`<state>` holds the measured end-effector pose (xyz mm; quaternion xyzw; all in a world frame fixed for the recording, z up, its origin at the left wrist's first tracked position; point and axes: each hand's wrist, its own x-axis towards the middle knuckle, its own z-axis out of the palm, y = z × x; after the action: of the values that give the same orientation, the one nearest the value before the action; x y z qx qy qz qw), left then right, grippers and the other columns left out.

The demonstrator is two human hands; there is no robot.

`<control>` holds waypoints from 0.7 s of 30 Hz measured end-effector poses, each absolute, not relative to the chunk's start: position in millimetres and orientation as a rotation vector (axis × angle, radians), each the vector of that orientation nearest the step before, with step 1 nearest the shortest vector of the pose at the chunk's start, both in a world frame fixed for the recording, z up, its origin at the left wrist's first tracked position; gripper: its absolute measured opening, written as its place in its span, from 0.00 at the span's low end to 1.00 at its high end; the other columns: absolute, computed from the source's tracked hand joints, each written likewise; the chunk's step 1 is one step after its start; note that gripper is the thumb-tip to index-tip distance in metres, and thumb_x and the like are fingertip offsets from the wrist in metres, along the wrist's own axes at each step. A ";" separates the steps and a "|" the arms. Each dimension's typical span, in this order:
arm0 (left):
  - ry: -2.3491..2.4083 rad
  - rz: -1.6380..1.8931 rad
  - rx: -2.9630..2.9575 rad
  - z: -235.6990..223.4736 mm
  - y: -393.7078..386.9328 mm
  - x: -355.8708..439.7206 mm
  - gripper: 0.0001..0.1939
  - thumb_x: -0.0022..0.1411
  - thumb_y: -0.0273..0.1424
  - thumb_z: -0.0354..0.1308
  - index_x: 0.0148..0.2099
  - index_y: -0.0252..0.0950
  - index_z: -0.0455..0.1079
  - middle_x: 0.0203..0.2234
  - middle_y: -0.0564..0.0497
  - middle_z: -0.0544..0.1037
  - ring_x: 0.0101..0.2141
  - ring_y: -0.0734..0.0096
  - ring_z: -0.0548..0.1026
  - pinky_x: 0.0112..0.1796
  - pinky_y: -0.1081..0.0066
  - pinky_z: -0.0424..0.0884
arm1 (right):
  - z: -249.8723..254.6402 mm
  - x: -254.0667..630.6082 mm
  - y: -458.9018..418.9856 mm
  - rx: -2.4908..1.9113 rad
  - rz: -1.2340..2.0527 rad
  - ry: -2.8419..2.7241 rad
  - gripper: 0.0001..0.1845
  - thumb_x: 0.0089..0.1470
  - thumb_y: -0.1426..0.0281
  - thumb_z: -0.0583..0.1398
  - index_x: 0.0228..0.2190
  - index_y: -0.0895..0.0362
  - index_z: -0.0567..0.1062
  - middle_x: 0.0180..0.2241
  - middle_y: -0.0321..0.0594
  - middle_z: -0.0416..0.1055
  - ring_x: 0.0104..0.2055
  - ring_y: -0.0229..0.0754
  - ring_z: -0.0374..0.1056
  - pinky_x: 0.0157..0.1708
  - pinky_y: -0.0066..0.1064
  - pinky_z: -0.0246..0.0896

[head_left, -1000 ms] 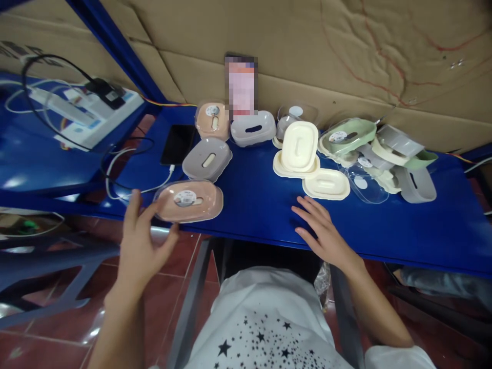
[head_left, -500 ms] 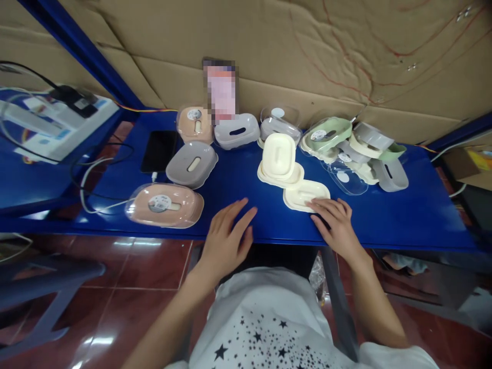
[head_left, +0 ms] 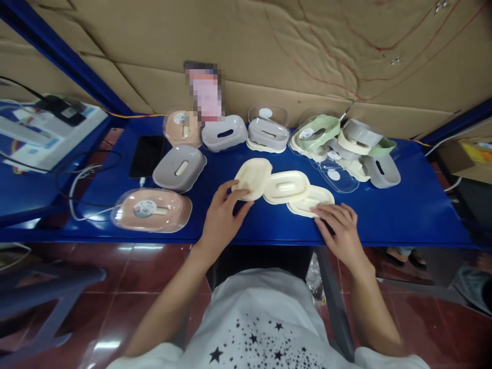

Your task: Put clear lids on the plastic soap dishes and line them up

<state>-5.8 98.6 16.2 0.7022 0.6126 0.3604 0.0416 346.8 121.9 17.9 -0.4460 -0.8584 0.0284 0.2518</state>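
Three cream soap-dish parts lie in a row on the blue table (head_left: 403,215). My left hand (head_left: 223,218) grips the left cream part (head_left: 253,177), thumb and fingers pinched on its near edge. The middle cream part (head_left: 285,186) overlaps both neighbours. My right hand (head_left: 340,230) lies flat with fingers spread, fingertips touching the near edge of the right cream part (head_left: 309,201).
A pink dish under a clear cover (head_left: 151,210) sits front left, a grey dish (head_left: 179,168) behind it. More pink, grey, green and clear parts (head_left: 346,148) crowd the back by the cardboard wall. A black phone (head_left: 146,155) with a white cable lies at left.
My left hand moved from the pink dish to the centre and took hold of a cream part. The stacked cream parts now lie spread in a row. My right hand reached the right part.
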 end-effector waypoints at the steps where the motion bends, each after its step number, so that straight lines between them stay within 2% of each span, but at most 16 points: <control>1: 1.909 1.109 2.138 16.2 95.2 -11.1 0.11 0.75 0.35 0.62 0.57 0.42 0.75 0.62 0.40 0.74 0.61 0.49 0.77 0.60 0.48 0.78 | 17.5 342.3 122.6 -1.209 0.073 -2.332 0.18 0.72 0.68 0.60 0.60 0.46 0.77 0.58 0.42 0.79 0.61 0.53 0.74 0.69 0.56 0.55; 4: 2.031 1.045 2.144 15.6 87.8 -26.5 0.12 0.75 0.33 0.61 0.58 0.41 0.75 0.65 0.38 0.72 0.64 0.44 0.75 0.60 0.45 0.77 | 15.5 331.0 125.3 -1.203 0.049 -2.330 0.21 0.72 0.67 0.60 0.63 0.47 0.74 0.63 0.45 0.76 0.64 0.55 0.72 0.70 0.56 0.55; 7: 2.102 1.013 2.140 13.1 83.0 -34.9 0.13 0.74 0.35 0.62 0.58 0.40 0.74 0.65 0.37 0.71 0.64 0.41 0.75 0.59 0.44 0.78 | 16.2 330.1 130.5 -1.191 0.055 -2.373 0.23 0.73 0.66 0.58 0.66 0.47 0.72 0.65 0.45 0.74 0.67 0.55 0.70 0.70 0.57 0.54; 11: 2.132 1.061 2.127 7.8 81.5 -33.4 0.13 0.71 0.41 0.67 0.49 0.40 0.72 0.62 0.37 0.73 0.63 0.42 0.75 0.59 0.44 0.78 | 31.3 337.3 151.3 -1.258 -0.075 -2.340 0.25 0.74 0.66 0.54 0.68 0.48 0.71 0.65 0.47 0.74 0.67 0.57 0.69 0.70 0.57 0.56; 14: 2.133 1.099 2.109 5.2 83.1 -31.2 0.13 0.70 0.41 0.67 0.44 0.40 0.69 0.60 0.37 0.74 0.62 0.44 0.75 0.59 0.45 0.77 | 50.7 335.6 186.7 -1.286 -0.207 -2.352 0.24 0.74 0.66 0.53 0.66 0.51 0.73 0.66 0.48 0.74 0.68 0.58 0.68 0.69 0.57 0.57; 18: 2.051 1.130 2.124 4.2 83.3 -33.6 0.08 0.72 0.35 0.64 0.48 0.40 0.71 0.63 0.37 0.70 0.65 0.45 0.73 0.62 0.44 0.75 | 71.1 328.4 255.9 -1.296 -0.282 -2.426 0.28 0.72 0.71 0.52 0.69 0.54 0.69 0.71 0.50 0.67 0.73 0.59 0.62 0.71 0.60 0.53; 21: 1.997 1.157 2.140 3.4 81.5 -36.3 0.09 0.73 0.31 0.62 0.54 0.40 0.72 0.67 0.37 0.67 0.69 0.42 0.69 0.64 0.40 0.73 | 80.2 321.1 301.2 -1.341 -0.285 -2.473 0.33 0.68 0.72 0.55 0.72 0.59 0.63 0.75 0.55 0.58 0.77 0.64 0.54 0.72 0.65 0.47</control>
<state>-36.3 81.5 3.4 0.6799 0.6345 0.3675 -0.0028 321.1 301.2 80.2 -0.4682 -0.8640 -0.0994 0.1563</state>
